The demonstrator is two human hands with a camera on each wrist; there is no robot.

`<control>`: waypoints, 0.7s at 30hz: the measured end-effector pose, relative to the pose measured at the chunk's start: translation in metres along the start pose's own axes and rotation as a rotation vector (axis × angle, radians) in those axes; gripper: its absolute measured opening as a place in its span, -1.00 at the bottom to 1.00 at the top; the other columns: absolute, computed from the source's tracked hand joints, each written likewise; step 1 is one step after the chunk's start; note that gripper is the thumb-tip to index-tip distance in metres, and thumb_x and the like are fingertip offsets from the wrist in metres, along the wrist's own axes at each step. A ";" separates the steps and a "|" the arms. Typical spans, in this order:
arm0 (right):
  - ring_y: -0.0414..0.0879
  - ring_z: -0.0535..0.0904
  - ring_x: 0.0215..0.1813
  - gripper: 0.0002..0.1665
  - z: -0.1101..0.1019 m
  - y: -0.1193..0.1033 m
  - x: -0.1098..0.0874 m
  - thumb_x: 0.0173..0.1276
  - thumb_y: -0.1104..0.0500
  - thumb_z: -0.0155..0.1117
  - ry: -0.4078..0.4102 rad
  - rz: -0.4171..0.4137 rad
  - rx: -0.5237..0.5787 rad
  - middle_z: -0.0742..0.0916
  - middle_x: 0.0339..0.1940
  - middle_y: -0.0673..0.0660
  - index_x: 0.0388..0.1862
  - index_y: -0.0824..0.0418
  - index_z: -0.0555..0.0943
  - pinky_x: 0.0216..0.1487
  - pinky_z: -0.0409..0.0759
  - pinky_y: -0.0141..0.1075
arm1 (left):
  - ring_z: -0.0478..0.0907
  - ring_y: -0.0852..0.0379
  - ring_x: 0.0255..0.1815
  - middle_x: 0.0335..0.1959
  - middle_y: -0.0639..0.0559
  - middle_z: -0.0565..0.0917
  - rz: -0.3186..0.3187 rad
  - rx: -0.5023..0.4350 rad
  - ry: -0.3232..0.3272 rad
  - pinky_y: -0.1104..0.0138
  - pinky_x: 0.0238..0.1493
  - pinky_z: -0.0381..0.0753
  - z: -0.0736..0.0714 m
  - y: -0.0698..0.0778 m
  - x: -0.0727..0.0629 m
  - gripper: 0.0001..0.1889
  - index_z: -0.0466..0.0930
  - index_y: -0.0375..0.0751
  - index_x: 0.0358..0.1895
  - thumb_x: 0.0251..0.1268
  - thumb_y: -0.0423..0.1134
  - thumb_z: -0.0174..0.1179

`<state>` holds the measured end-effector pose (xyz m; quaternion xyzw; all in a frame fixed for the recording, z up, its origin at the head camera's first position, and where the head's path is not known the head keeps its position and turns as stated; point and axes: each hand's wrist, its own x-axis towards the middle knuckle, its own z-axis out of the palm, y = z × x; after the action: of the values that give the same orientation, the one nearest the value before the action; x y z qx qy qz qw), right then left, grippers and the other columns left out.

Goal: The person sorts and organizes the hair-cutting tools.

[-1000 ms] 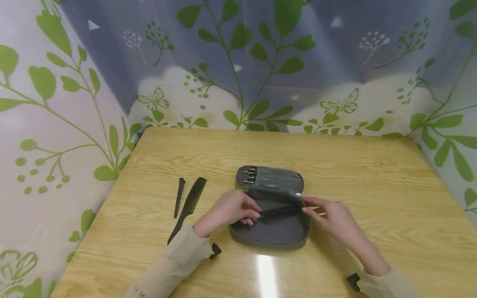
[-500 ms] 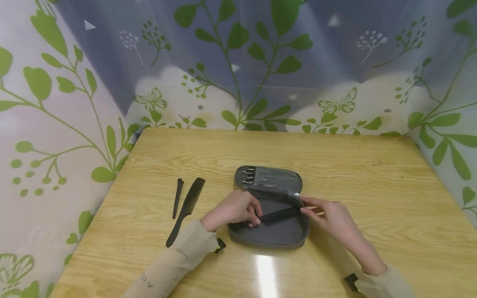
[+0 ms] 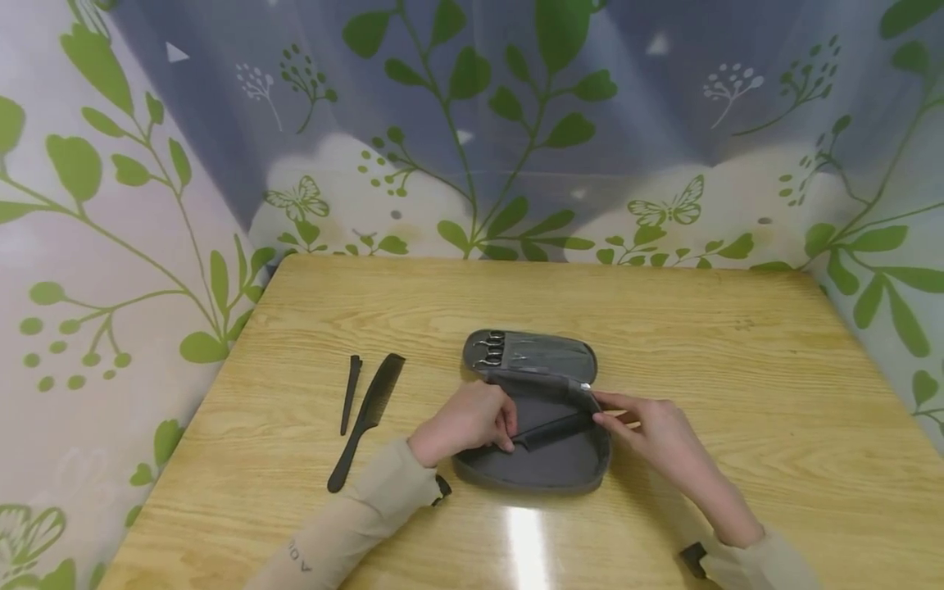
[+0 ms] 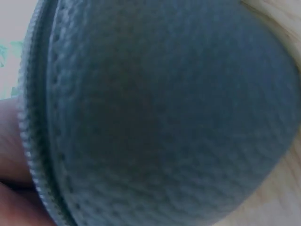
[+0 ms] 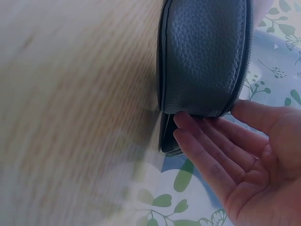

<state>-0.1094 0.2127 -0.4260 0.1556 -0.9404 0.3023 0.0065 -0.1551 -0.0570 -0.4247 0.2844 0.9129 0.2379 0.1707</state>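
Note:
A dark grey zip case [image 3: 531, 477] lies unfolded on the table. My left hand [image 3: 472, 422] reaches over its left side and pinches one end of a black comb [image 3: 556, 430], which lies slantwise inside. The left wrist view is mostly filled by the case's pebbled outer wall [image 4: 155, 113], with part of the hand [image 4: 16, 188] behind the zip edge. At the right rim, my right hand [image 3: 656, 430] holds the corner, thumb over the edge and fingers outside. In the right wrist view this hand [image 5: 254, 165] shows its palm, fingertips against the case's end [image 5: 202, 61].
Behind the case, its lid [image 3: 553, 354] lies flat, with several silver scissors-like handles [image 3: 494, 348] in a clear pocket. A handled black comb [image 3: 369, 418] and a slim black hair clip [image 3: 350, 396] lie to the left. Patterned curtain [image 3: 516, 123] borders the wooden table [image 3: 701, 328].
My left hand has moved slightly down and nearer inside the case, bringing its end of the comb with it. The right hand stays at the rim.

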 end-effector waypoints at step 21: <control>0.00 0.80 -0.30 -0.59 0.002 0.000 0.000 0.40 0.12 0.39 0.014 -0.003 -0.019 0.82 -0.15 0.25 0.18 0.26 0.70 -0.35 0.72 -0.19 | 0.52 0.43 -0.57 -0.62 0.26 0.64 0.018 0.019 0.062 0.49 -0.43 0.49 0.005 0.002 -0.005 -0.81 0.68 -0.05 -0.46 0.04 -0.24 0.57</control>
<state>-0.1091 0.2120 -0.4279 0.1547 -0.9429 0.2946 0.0150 -0.1484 -0.0566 -0.4274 0.2866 0.9175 0.2392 0.1376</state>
